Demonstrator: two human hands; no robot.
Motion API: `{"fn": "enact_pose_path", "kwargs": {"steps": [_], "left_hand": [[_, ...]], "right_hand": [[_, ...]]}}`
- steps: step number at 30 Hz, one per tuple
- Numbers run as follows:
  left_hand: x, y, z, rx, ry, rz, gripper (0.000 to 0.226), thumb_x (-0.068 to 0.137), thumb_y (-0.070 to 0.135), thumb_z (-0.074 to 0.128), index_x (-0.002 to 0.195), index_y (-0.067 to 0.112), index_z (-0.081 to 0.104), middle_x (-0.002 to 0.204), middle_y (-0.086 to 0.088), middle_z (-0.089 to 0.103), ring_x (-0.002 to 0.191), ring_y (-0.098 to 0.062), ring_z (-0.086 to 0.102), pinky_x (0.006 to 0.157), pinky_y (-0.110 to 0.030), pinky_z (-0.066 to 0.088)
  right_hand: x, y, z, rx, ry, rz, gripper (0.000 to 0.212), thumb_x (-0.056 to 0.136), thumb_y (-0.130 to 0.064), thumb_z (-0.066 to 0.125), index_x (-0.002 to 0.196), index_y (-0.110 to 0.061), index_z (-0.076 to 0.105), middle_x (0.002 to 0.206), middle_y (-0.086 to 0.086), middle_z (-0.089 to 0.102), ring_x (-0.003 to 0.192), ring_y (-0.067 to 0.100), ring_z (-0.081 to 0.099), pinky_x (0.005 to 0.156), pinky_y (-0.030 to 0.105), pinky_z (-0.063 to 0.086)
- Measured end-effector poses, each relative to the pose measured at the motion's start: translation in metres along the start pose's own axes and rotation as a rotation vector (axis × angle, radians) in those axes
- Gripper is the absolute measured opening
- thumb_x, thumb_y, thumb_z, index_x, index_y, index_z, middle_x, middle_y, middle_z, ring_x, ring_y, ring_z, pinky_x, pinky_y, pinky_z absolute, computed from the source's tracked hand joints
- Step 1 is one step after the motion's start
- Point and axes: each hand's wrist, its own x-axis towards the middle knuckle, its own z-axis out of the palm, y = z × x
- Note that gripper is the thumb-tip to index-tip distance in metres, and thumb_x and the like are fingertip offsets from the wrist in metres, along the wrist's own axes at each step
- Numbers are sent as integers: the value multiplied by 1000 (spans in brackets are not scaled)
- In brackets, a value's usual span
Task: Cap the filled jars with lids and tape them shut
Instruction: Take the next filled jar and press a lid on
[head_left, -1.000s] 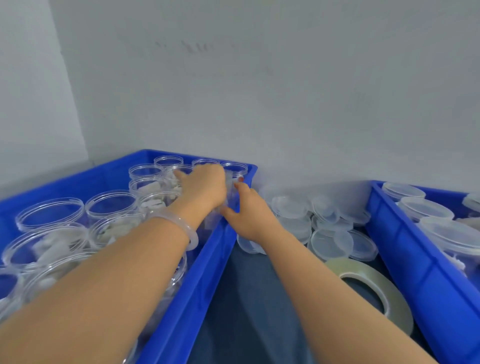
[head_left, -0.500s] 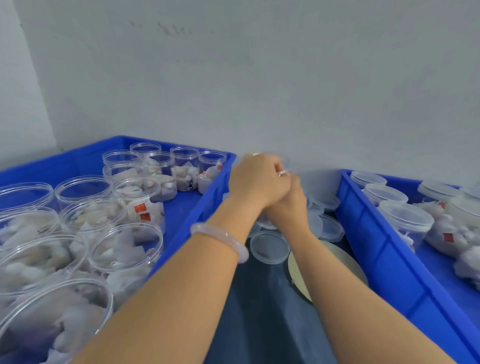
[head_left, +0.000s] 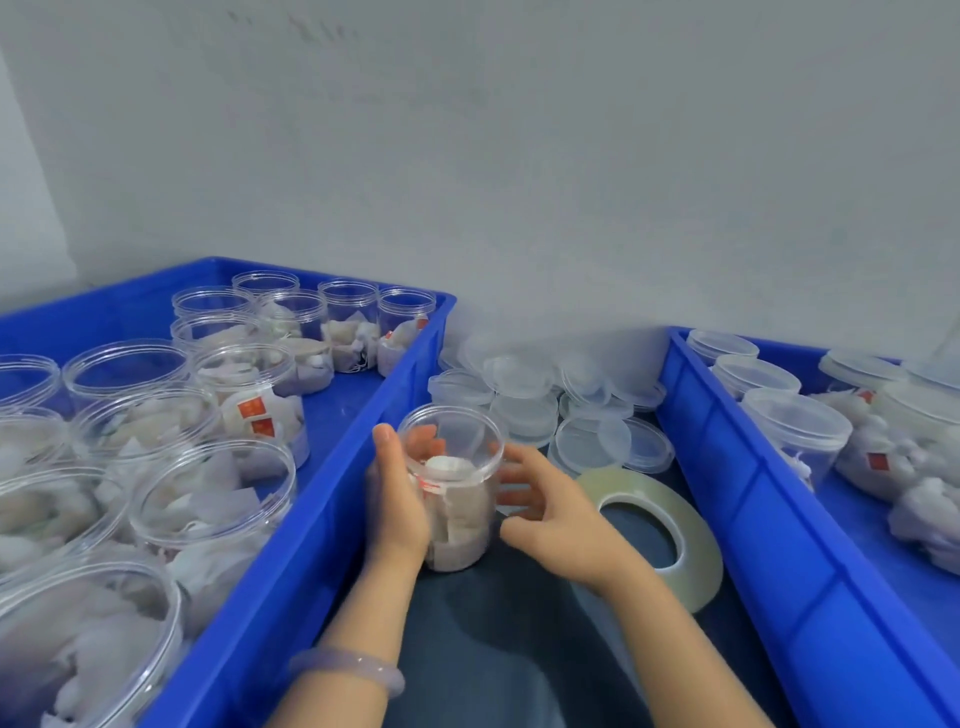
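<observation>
Head view: left hand clamps upright clear plastic jar; right hand spread, empty; clear round lids beyond jar, nearer right.

two blue crates, one tape roll

Left hand grips with curled fingers; right hand opposite, fingers loosely spread.

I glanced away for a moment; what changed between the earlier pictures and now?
A filled jar moved from the left bin, far corner, to the dark surface between the bins. The left hand grips it; the right hand lies open beside it. Lids and tape roll stayed put.
</observation>
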Motion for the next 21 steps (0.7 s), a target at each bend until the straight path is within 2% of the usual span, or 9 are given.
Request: {"fn": "enact_pose_path", "kwargs": {"steps": [2,4,7,9,11,14,17,19,21], "left_hand": [[0,0,-2,7,-67,-57,72,66,72,28,83,14,67,82,-6,69,80,-22,64,75,-35,48],[-2,-1,-1,12,-125,-103,75,61,74,32,82,11,68,80,-8,69,77,-20,65,73,-34,48],[-6,-2,-1,-7,-128,-76,74,64,70,30,85,10,68,80,-8,70,73,-17,66,71,-31,49],[-7,-2,-2,-15,-125,-71,74,66,68,29,89,10,68,84,-8,71,78,-18,67,77,-32,50],[-9,-2,-2,-39,-137,-74,75,65,68,29,93,10,67,89,-9,71,86,-21,66,84,-34,49],[-17,-6,7,-38,-197,-88,74,66,67,29,96,11,68,93,-8,72,94,-22,65,88,-34,49],[-27,-12,20,-35,-260,-111,74,66,67,30,88,9,70,85,-9,74,88,-22,67,86,-36,50],[-31,-14,25,-19,-268,-135,74,65,69,31,84,10,71,79,-7,73,81,-20,68,84,-38,50],[-30,-16,28,-14,-266,-144,72,65,68,32,82,11,72,78,-7,73,78,-22,67,86,-41,48]], "right_hand": [[5,9,-1,-324,65,30,60,77,-11,55,136,-19,47,136,0,50,128,16,44,105,24,35],[9,20,3,-695,89,37,50,85,-21,52,134,-17,48,138,0,48,132,17,37,114,30,20],[12,29,11,-797,153,6,20,91,-25,43,102,-22,59,113,-6,61,115,15,51,114,32,10],[14,29,11,-805,234,-29,21,97,-24,40,97,-19,60,103,-2,65,105,21,55,110,32,21],[15,21,5,-490,522,-33,21,100,-24,41,99,-14,60,95,3,68,95,26,60,89,29,41],[15,-11,-20,335,889,-28,18,101,-24,41,95,-22,59,76,-5,70,67,10,66,55,15,47],[15,-25,-47,587,935,36,19,101,-23,41,100,-23,60,62,-8,66,47,3,60,40,16,44],[10,-24,-61,706,950,119,20,100,-23,45,96,-22,64,60,-7,61,42,3,54,38,17,41],[6,-24,-71,903,854,205,21,99,-24,48,89,-20,66,59,-5,57,40,5,49,40,18,40]]}}
